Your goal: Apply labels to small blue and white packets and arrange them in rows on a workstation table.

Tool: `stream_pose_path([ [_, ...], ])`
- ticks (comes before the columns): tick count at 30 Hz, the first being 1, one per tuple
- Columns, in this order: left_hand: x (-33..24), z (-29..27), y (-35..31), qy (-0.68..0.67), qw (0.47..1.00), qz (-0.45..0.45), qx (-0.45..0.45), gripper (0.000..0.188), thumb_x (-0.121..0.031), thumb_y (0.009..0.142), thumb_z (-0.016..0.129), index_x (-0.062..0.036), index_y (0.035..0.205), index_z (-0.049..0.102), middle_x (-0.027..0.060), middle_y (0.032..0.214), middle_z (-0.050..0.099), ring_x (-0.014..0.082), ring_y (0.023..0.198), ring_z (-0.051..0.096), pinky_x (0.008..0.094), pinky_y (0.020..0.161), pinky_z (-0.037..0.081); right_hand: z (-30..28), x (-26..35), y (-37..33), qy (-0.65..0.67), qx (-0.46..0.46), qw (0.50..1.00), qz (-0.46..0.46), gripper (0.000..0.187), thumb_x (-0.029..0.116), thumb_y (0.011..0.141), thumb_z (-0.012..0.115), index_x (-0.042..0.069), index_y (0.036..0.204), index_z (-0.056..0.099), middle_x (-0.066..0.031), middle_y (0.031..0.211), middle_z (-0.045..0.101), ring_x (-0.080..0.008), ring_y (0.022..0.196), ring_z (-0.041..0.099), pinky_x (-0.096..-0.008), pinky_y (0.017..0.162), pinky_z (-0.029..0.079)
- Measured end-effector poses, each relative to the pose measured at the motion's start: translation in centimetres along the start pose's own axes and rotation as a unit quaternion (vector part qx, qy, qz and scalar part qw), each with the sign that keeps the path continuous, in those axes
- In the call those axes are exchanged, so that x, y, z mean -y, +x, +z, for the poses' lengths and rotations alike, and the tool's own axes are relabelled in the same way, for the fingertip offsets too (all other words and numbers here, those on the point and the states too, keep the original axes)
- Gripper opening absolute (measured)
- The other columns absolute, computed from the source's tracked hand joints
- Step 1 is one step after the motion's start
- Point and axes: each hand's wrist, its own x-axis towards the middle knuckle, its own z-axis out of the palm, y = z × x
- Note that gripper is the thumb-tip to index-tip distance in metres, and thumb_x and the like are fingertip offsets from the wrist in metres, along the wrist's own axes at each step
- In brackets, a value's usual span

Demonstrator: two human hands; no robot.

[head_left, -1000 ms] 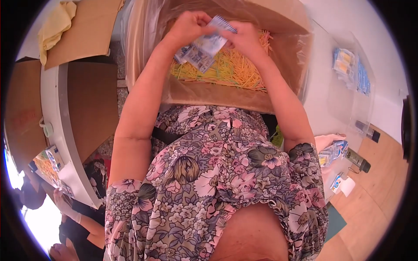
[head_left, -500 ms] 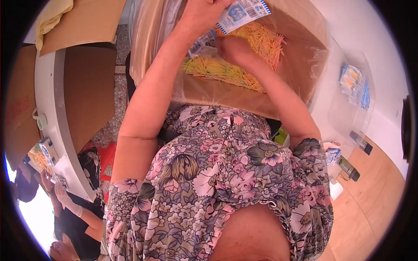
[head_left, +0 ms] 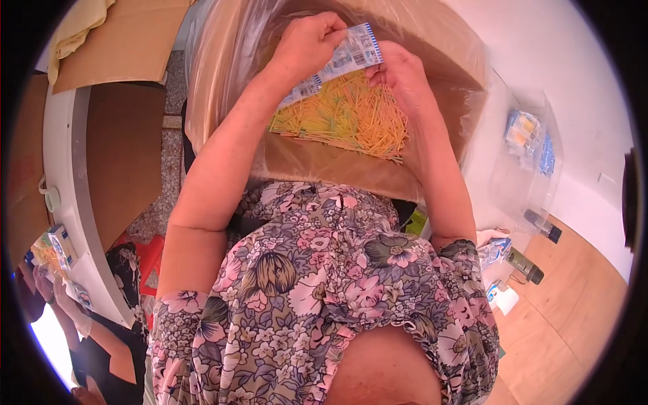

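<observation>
My left hand (head_left: 312, 46) is closed on a clear plastic packet (head_left: 349, 52) with blue striped ends and printing. My right hand (head_left: 403, 75) is at the packet's right end, its fingers curled and pinching near the lower corner. A second striped packet edge shows under my left wrist; whether it is joined to the first I cannot make out. Both hands are over a large cardboard box (head_left: 449, 111) lined with clear plastic. Inside it lies a heap of thin yellow, orange and greenish sticks (head_left: 344, 118), partly covered by the packet and hands.
To the right, a clear plastic bin (head_left: 503, 158) holds blue-and-white packets (head_left: 530, 131). A dark green cylinder (head_left: 525, 266) lies beyond my right elbow. On the left stands a white table (head_left: 81, 202) with a mug (head_left: 51, 196). Another person's gloved hand (head_left: 71, 304) works there. A red stool (head_left: 151, 266) is nearby.
My left hand has come lower with the packet, which is now stretched between both hands. My right hand has moved from beneath the packet to its right end. The view has shifted slightly.
</observation>
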Motion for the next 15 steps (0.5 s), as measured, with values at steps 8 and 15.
stream_pose_path([
  [8,-0.5,-0.5,-0.3,-0.072,0.993,-0.011,0.096,0.019,-0.02,0.084,0.062,-0.0012,0.085,0.065,-0.0021,0.069,0.06,0.0048,0.061,0.051,0.0232,0.055,0.042,1.6,-1.4,0.0,-0.184,-0.08,0.964,-0.172,0.015,0.015,0.08,0.067,0.0,0.081,0.062,-0.0009,0.065,0.059,-0.0081,0.052,0.053,-0.023,0.047,0.045],
  [15,-1.6,-1.2,0.0,-0.172,0.981,-0.076,-0.039,0.009,-0.005,0.077,0.065,0.0036,0.074,0.062,0.005,0.059,0.058,0.0073,0.053,0.049,0.0268,0.047,0.04,1.0,-10.6,0.4,-0.553,0.162,0.817,0.008,0.022,0.007,0.073,0.062,0.004,0.095,0.064,-0.0129,0.087,0.065,-0.0264,0.076,0.062,-0.0344,0.069,0.05],
])
